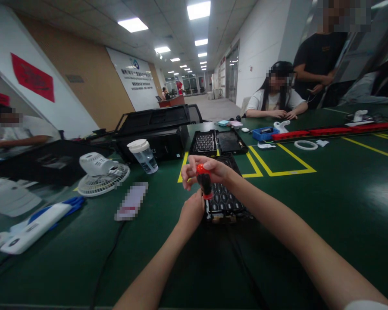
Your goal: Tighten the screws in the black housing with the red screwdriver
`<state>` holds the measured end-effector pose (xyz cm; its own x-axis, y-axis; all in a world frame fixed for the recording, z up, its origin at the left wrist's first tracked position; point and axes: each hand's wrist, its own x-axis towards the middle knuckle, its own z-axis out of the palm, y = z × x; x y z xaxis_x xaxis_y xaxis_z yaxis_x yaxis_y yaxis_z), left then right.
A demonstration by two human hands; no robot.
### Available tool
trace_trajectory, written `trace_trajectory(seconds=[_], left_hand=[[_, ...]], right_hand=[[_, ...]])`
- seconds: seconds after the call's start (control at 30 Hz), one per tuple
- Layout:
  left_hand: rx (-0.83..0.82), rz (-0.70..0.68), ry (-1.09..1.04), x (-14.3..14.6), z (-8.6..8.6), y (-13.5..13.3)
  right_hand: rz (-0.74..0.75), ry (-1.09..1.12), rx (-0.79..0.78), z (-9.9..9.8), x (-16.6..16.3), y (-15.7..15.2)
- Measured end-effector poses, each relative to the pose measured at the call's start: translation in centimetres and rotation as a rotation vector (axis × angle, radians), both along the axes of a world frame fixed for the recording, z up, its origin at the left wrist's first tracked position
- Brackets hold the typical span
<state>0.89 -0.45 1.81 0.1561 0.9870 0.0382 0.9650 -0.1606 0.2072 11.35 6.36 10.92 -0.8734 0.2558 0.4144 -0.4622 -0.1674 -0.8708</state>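
My right hand is curled around the red-and-black handle of what looks like a stubby screwdriver, over the left side of a black case. The handle stands nearly upright, its lower end by the case's edge; the tip is hidden. The case lies open in front of me, with rows of dark rounded cells inside and a brownish strip along its near end. My left hand is closed against the case's left edge, just below the screwdriver. Its fingertips are hidden, so what they pinch cannot be made out.
Beyond the case lies another open black case. A lidded water cup, a white fan and a phone with a cable are at left. A blue tray and a tape roll lie right. Several people are around the table.
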Motion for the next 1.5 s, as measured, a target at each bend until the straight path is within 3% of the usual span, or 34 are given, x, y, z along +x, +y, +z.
trace_trajectory(seconds=[0.2, 0.47, 0.7, 1.17, 1.5], left_hand=[[0.024, -0.037, 0.067, -0.4, -0.8, 0.7], [0.014, -0.022, 0.043, -0.5, -1.1, 0.7], [0.011, -0.030, 0.049, -0.6, -0.9, 0.5], [-0.016, -0.027, 0.082, -0.6, -0.9, 0.5], [0.005, -0.015, 0.076, -0.5, -1.2, 0.6]], right_hand=[[0.166, -0.131, -0.065, -0.6, -1.5, 0.3], [0.233, 0.008, -0.100, -1.2, -1.3, -0.6], [0.125, 0.022, -0.060, -1.1, -0.9, -1.3], [0.123, 0.152, -0.074, -1.3, -0.4, -1.8], [-0.062, 0.165, -0.039, -1.2, 0.0, -3.0]])
